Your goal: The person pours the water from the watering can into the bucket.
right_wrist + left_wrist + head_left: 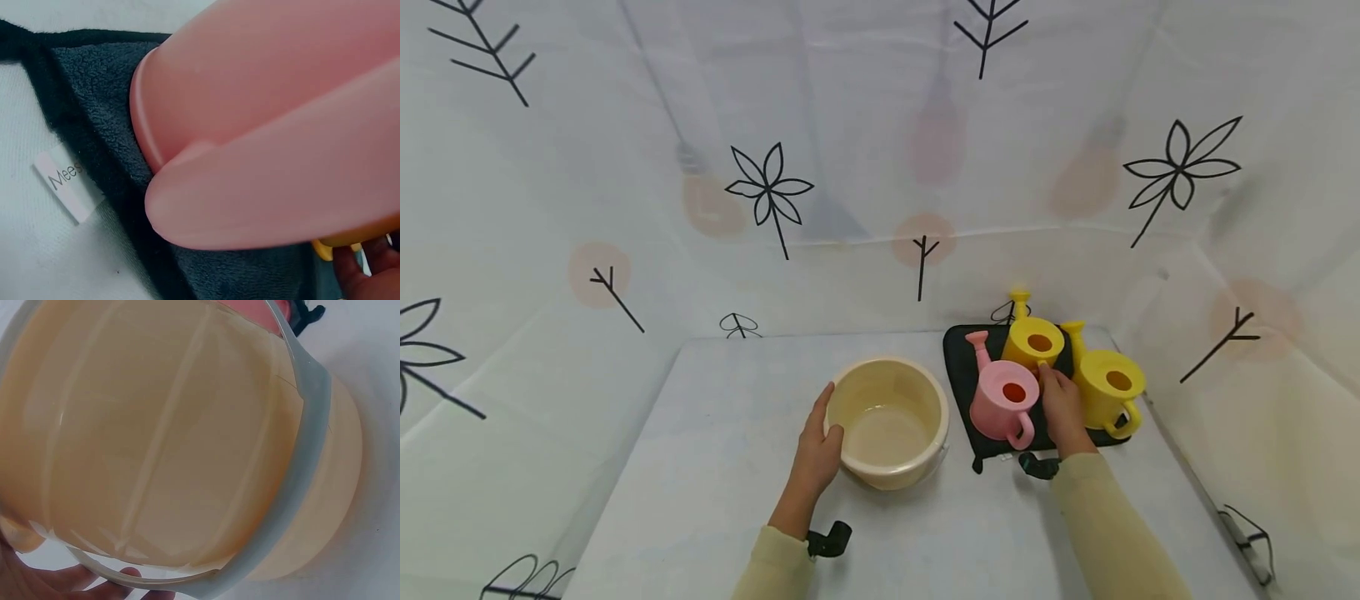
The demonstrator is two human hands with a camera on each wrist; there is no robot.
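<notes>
A cream bucket [891,479] stands upright on the white table, a grey handle [315,419] hanging round its outside. My left hand [817,446] lies along its left side, fingers straight and fingertips at the rim. On a dark cloth mat [958,358] stand a pink watering can [992,412] and two yellow ones. My right hand [1062,402] reaches between them and grips the handle of the rear yellow watering can [1026,333]. Most of that grip is hidden behind the pink can in the right wrist view. The other yellow watering can [1097,404] is right beside that hand.
A patterned white sheet [850,183] hangs behind the table and along its sides. The white table [715,400] spreads left of the bucket. A small white label [69,181] sticks out from the mat's edge. A dark wrist strap [829,540] is on my left wrist.
</notes>
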